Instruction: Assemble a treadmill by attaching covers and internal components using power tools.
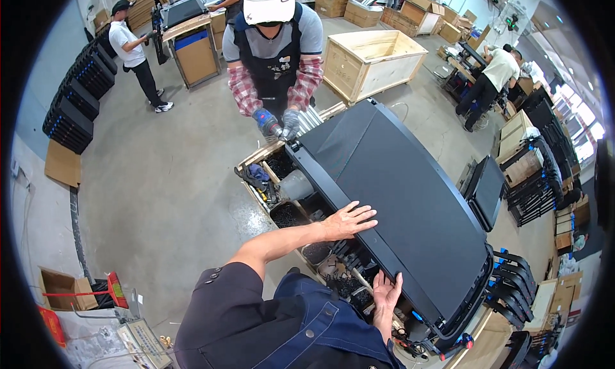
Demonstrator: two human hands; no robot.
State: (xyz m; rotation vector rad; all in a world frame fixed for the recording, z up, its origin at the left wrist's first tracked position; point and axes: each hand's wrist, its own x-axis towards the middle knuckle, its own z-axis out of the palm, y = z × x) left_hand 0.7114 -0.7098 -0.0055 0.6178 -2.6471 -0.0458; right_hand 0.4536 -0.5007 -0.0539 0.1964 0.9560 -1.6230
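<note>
A large, long black panel (391, 177) with a raised rim lies slantwise in front of me across a wooden workbench. My left hand (349, 221) rests flat on its near rim, fingers stretched out and apart. Lower and to the right, my right hand (386, 295) is turned palm up at the same rim. Its thumb touches the edge, and its curled fingers are partly hidden beneath. At the panel's far end, a co-worker in grey gloves (290, 122) holds a blue power driver (265, 120) against the corner.
Beneath the panel, bench bins (288, 214) hold small black parts, with hand tools (261, 188) beside them. An open wooden crate (371, 65) stands beyond. Black frames (512, 282) are stacked at right. Other people work farther off. A red broom (117, 290) is at lower left.
</note>
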